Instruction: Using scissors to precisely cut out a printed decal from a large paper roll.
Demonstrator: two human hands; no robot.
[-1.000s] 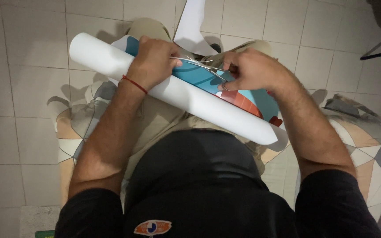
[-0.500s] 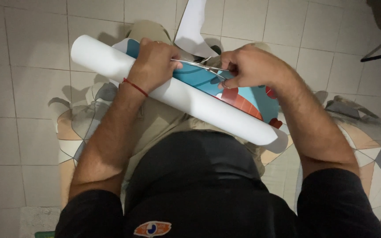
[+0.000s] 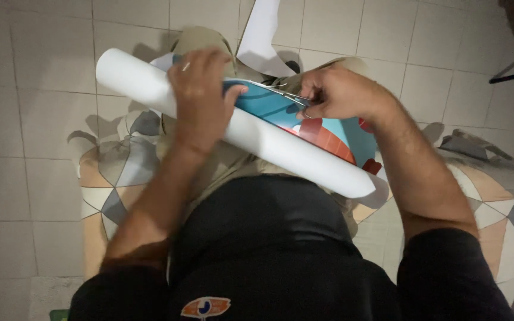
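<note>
Two hands: left hand point(image 3: 200, 95) clasping one paper roll point(image 3: 257, 134), right hand point(image 3: 340, 92) apparently gripping one pair of scissors point(image 3: 290, 97)

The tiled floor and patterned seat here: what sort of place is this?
Probably a room in a home, not a workshop. The floor is plain pale tile, and the person sits on a cushion with a triangle pattern, cutting a rolled poster on the lap with scissors.
</note>
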